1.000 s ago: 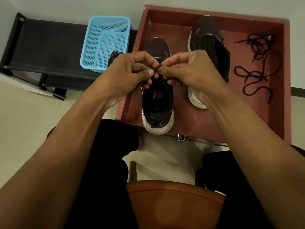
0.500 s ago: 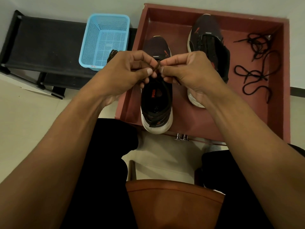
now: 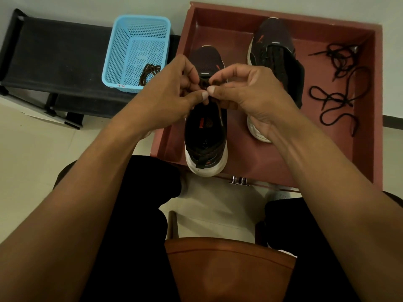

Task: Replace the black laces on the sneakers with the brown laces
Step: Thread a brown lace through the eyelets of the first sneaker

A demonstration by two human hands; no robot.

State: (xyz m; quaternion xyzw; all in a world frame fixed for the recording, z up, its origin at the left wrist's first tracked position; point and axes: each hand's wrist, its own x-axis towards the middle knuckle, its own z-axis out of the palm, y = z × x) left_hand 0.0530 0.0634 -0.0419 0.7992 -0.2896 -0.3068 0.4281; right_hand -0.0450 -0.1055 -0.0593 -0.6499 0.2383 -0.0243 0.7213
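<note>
Your left hand (image 3: 165, 93) and right hand (image 3: 253, 92), thumb tips now meeting, closer than before, each grip pinching the brown lace (image 3: 204, 82), apparently looped, above the near sneaker (image 3: 206, 138) in the red tray (image 3: 283, 164).

Dark sneaker (image 3: 205, 138) sits near-left in the red-brown box tray (image 3: 244, 155), its twin (image 3: 272, 42) right and further back, loose black laces (image 3: 333, 99) right of both. Off left, blue mesh basket (image 3: 122, 51) on black bench (image 3: 54, 53) holds a spare brown lace (image 3: 149, 71).
</note>
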